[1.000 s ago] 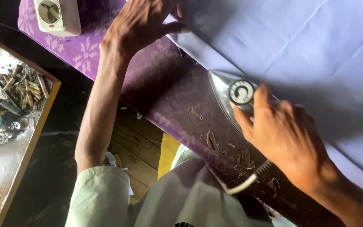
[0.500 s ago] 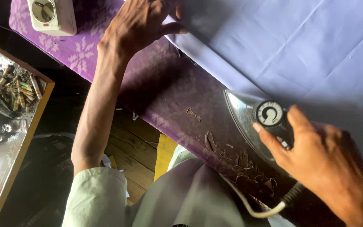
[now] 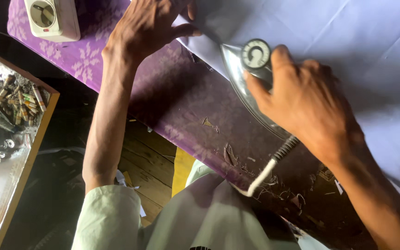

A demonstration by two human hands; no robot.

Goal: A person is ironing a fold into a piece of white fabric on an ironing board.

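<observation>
— Where was the iron (image 3: 248, 78)?

— Centre-right of the frame, soleplate flat on the pale lilac cloth (image 3: 348, 41) at its edge. The right hand (image 3: 306, 102) had its fingers clamped around the handle — a grip for steering it.

— And the left hand (image 3: 151, 25)?

— Top centre, fingers spread and pressed flat on the cloth, likely holding it taut over the worn purple tabletop cover (image 3: 172, 106). A white socket block (image 3: 52, 18) sat upper left.

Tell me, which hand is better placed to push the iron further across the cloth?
The right hand: it already grips the iron by its handle at the pale cloth's edge. The left hand lies flat on the cloth, holding it down.
</observation>
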